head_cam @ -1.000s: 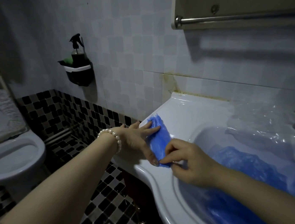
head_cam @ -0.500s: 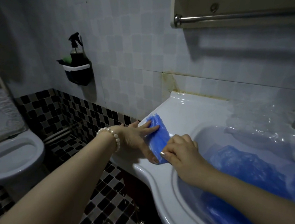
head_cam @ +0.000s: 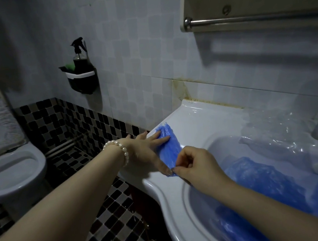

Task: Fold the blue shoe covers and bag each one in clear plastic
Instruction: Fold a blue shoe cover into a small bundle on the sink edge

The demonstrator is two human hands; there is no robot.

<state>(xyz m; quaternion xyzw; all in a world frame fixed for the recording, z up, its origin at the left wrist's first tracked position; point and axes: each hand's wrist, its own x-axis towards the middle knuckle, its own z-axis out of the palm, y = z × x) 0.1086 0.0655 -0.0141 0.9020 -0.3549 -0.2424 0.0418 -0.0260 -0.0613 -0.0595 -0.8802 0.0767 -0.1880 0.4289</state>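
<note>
Pretty dim and bluish overall, with the towel bar point(head_cam: 257, 17) throwing a soft shadow on the tiles just below it. Glare streaks the sink rim point(head_cam: 195, 115) under that bar, and wide-angle bending warps the edges.

Left hand point(head_cam: 147, 147) flat, fingers extended; right hand point(head_cam: 194, 164) pinching.

The right hand point(head_cam: 196, 165) covers the near corner of the blue shoe cover point(head_cam: 169, 149) at the sink's point(head_cam: 194, 120) left edge. The heap of shoe covers point(head_cam: 266, 183) in the basin runs under the right forearm and off the lower right edge. The clear plastic point(head_cam: 272, 138) blurs against the sink's far rim.
</note>
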